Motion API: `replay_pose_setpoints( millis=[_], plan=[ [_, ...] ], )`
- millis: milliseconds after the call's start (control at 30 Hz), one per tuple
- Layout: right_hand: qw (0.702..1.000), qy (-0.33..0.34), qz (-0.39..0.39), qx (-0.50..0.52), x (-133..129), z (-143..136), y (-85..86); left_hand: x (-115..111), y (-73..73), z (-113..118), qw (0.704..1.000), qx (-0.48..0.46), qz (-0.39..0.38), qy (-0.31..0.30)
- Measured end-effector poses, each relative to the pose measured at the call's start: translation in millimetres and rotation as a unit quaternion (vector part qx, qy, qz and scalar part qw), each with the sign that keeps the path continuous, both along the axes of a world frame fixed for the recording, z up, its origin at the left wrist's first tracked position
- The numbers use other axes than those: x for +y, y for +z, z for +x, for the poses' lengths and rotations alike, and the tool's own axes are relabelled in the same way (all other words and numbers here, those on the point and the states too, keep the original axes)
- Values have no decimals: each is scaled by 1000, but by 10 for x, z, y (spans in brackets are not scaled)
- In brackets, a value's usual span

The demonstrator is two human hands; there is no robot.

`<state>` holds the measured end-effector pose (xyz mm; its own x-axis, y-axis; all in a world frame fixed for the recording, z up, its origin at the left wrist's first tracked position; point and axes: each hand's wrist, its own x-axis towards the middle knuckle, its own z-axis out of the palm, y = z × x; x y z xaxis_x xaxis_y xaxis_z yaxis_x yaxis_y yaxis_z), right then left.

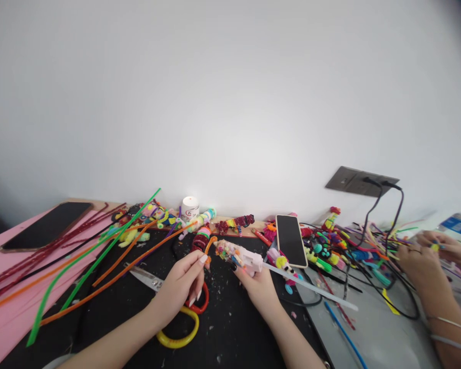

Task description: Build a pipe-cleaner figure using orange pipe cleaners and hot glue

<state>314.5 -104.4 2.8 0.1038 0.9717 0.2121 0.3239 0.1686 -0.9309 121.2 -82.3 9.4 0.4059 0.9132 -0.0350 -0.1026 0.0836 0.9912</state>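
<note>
My left hand (184, 277) pinches a short orange pipe cleaner (210, 245) with a looped upper end. In my right hand (258, 288) is a white hot glue gun (251, 260), its front end crusted with colourful bits and pointing left at the orange piece. A long translucent glue stick (311, 287) sticks out of its back. Whether the nozzle touches the pipe cleaner I cannot tell. Under my left hand lie scissors (179, 333) with one yellow and one red handle loop. Just behind it is a dark red figure with striped bands (202, 239).
Pink sheets (7, 318), a dark phone (48, 225) and long pipe cleaners (88, 266) lie at left. A paper cup (190, 207) stands by the wall. Another phone (291, 241) and pipe-cleaner figures (328, 246) lie right. Cords hang from an outlet (361, 180). A co-worker's hands (426, 261) work far right.
</note>
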Motion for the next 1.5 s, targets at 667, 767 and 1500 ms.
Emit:
replay_pose_setpoints(
  millis=[667,767,1500],
  plan=[
    [948,-94,81,-292,14,112,7,-56,-9,-24,998,5,15,-61],
    [968,-3,148,-202,-31,105,116,-62,-23,-33,995,25,14,-99],
    [965,217,-24,146,-45,28,194,-50,-4,-63,981,-2,-12,-192]
  ],
)
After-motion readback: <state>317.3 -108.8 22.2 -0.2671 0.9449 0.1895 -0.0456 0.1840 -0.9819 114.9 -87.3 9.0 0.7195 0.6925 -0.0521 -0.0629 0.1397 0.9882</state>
